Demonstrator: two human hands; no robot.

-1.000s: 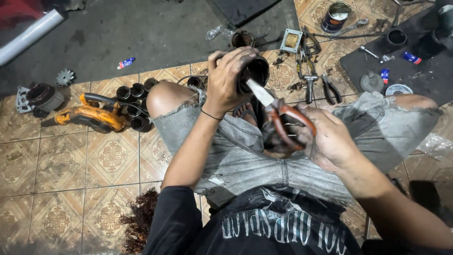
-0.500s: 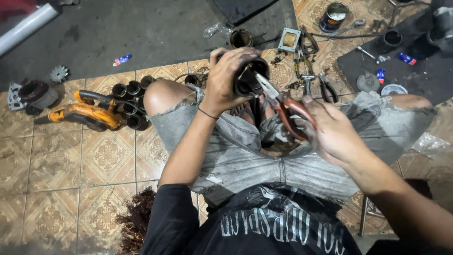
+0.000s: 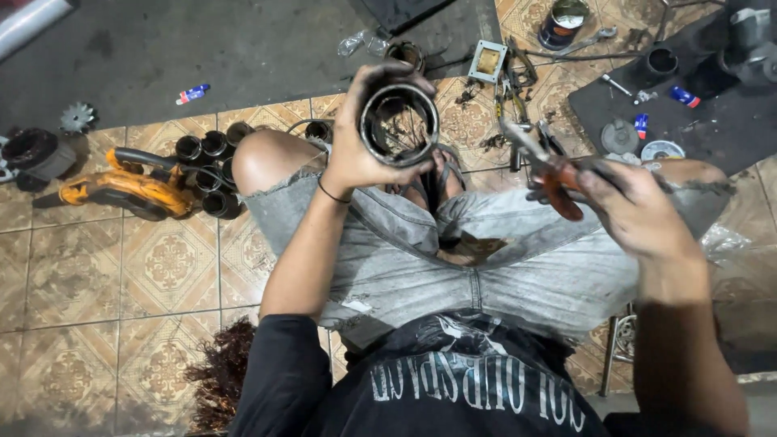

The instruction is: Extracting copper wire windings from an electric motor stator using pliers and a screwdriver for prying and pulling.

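My left hand point(image 3: 360, 150) grips a dark hollow metal cylinder point(image 3: 398, 123), its open end facing up at me with thin wires visible inside. My right hand point(image 3: 639, 214) holds pliers with orange-red handles point(image 3: 550, 174), the metal jaws pointing up and left, apart from the cylinder. Both hands hover above my lap in grey torn denim shorts, my knees spread over the tiled floor.
An orange power tool point(image 3: 121, 190) lies at the left beside a cluster of black tubes point(image 3: 210, 166). Loose tools point(image 3: 518, 77), a tin can point(image 3: 562, 20), small tubes point(image 3: 193, 94) and a dark mat point(image 3: 696, 97) with parts lie ahead. A gear point(image 3: 78, 118) sits far left.
The pliers' jaws were in the cylinder's mouth; my right hand has drawn them out and away to the right. My left hand has turned the cylinder's open end toward me.
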